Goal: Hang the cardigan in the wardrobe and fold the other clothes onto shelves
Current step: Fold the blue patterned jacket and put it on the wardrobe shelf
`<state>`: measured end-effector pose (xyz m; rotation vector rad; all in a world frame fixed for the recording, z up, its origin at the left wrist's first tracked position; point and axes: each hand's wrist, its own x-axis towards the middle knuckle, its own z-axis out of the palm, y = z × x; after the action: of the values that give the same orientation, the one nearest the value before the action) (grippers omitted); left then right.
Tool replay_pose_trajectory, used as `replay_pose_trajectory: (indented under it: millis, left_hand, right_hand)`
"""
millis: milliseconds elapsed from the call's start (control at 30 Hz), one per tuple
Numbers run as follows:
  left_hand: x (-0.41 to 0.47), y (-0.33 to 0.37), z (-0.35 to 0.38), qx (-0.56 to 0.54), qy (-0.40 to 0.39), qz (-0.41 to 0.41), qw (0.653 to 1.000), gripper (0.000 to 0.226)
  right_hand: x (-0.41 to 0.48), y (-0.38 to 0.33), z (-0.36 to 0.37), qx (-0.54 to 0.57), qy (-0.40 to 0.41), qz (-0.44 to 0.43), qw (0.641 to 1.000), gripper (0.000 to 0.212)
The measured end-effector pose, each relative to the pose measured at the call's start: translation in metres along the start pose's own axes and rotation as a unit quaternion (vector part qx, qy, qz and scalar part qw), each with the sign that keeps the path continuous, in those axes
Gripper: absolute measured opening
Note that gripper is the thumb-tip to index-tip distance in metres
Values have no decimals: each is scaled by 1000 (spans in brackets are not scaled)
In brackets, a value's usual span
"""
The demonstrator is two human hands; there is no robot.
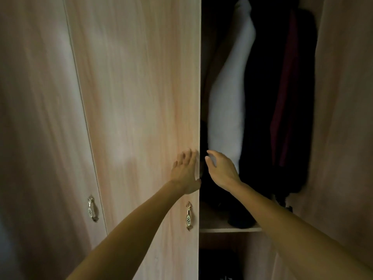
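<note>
Close up to wardrobe (343, 128): pale wood grain, dim light, frame a bit blurred. Mid door (137, 98) shut or nearly so, w/ dark opening straight past its free edge.

L hand (185, 170) flat on mid door's face, right at the free edge, above the handle (188, 216). Fingers straight & spread, pointing up, thumb at the edge itself. Gripping nothing.

R hand (220, 168) in the opening, just past mid door's edge, level w/ L hand, near it but apart. Fingers loosely curled, nothing between them. In front of lower end of white garment (228, 98); touching it or not, can't tell.

Inside, going away from mid door's edge: white garment hanging long & narrow, then dark garments (260, 118), then maroon garment (286, 93) among the dark ones. Which of these = the cardigan, can't tell; too dark.

Shelf (228, 229) below the hung clothes, about level w/ the handle's lower end, w/ a dark bundle (240, 219) on it, shape unclear. More dark space under shelf.

On mid door's other side: outer door (40, 118), also shut, w/ 2nd handle (91, 209) of same kind (metal w/ pale oval insert), roughly level w/ the first.
</note>
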<state>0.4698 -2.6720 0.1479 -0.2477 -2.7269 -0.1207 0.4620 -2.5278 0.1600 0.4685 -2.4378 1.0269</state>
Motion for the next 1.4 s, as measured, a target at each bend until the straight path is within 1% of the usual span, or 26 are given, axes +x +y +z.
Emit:
replay_pose_trajectory:
  millis: [133, 233, 300, 367, 433, 467, 533, 633, 700, 833, 1000, 1167, 1267, 1400]
  left_hand:
    - [18, -9, 10, -31, -17, 7, 999, 100]
    - [24, -16, 13, -46, -9, 13, 999, 93]
    - [27, -17, 17, -61, 13, 16, 998, 84]
    - [28, -13, 23, -94, 53, 10, 994, 75]
    - [24, -3, 31, -129, 87, 15, 988, 66]
    - [19, 6, 34, -137, 92, 24, 986, 62]
    - [3, 28, 40, -145, 74, 42, 986, 57]
    - [-27, 62, 44, -163, 50, 61, 984, 55]
    - [-44, 84, 44, -174, 46, 70, 981, 55]
    - [-82, 143, 42, -197, 50, 62, 977, 54]
    - [-140, 233, 37, -180, 19, 91, 979, 54]
    - [-178, 303, 20, -155, 24, 133, 979, 52]
    - [-185, 339, 5, -137, 31, 154, 978, 50]
    - [-181, 380, -17, -109, 46, 201, 973, 54]
  right_hand:
    - [11, 2, -1, -19, 7, 16, 1000, 41]
    - [13, 9, -1, -26, 18, 36, 999, 41]
    - [10, 17, 2, -31, 24, 56, 998, 41]
    - [1, 25, 3, -28, 22, 75, 997, 41]
    - [-14, 35, 2, -32, 22, 77, 996, 40]
    - [-24, 41, -1, -39, 24, 77, 996, 40]
    - [-44, 53, -11, -54, 31, 86, 994, 39]
    - [-79, 63, -32, -58, 44, 100, 992, 39]
    - [-101, 67, -47, -58, 45, 92, 993, 39]
    - [-157, 81, -92, -39, 42, 96, 994, 41]
    - [-238, 104, -160, -42, 18, 102, 994, 42]
    - [-302, 111, -216, -59, 10, 94, 994, 41]
    - [-327, 113, -252, -53, 38, 101, 993, 39]
    - [-327, 127, -298, -53, 125, 138, 981, 39]
